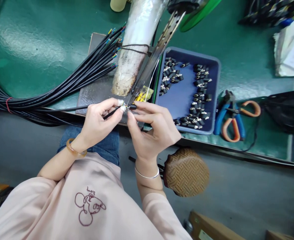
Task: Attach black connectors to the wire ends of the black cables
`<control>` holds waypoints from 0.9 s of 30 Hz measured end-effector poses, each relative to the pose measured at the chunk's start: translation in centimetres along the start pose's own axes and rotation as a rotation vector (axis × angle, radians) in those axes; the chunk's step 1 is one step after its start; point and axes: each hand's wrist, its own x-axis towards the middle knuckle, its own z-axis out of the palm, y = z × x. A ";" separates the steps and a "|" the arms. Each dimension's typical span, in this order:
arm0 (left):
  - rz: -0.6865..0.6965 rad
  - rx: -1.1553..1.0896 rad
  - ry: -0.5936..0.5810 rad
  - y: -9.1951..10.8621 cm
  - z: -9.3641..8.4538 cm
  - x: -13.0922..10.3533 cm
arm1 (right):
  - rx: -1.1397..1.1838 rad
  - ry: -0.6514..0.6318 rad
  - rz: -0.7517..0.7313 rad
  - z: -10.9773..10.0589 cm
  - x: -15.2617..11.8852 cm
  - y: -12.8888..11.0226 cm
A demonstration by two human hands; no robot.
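My left hand (102,117) pinches the end of a black cable (74,108) at the table's front edge. Thumb and forefinger of my right hand (154,125) close on a small black connector (132,107), right beside the cable end. The fingertips of both hands nearly meet under the tip of a perforated metal tool (165,31). Thin wires between the fingertips are too small to make out. A bundle of black cables (69,78) with coloured wire ends lies to the left.
A blue tray (218,86) of small black connectors stands right of my hands. Beyond it lie blue-handled cutters (220,116) and orange-handled scissors (230,130). A white wrapped cylinder (139,36) rises behind my hands. A round woven-pattern stool (187,171) is below the table edge.
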 end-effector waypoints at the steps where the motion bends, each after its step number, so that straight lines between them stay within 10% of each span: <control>1: -0.006 -0.004 -0.003 0.0 0.0 0.0 | 0.001 -0.006 -0.004 -0.1 0.0 0.0; 22: -0.039 -0.020 -0.102 0.8 -0.9 -1.5 | -0.001 -0.165 -0.077 -1.1 -0.7 0.5; 27: 0.187 0.118 0.006 0.7 -1.1 -2.4 | 0.335 -0.160 0.232 -1.1 -0.8 0.1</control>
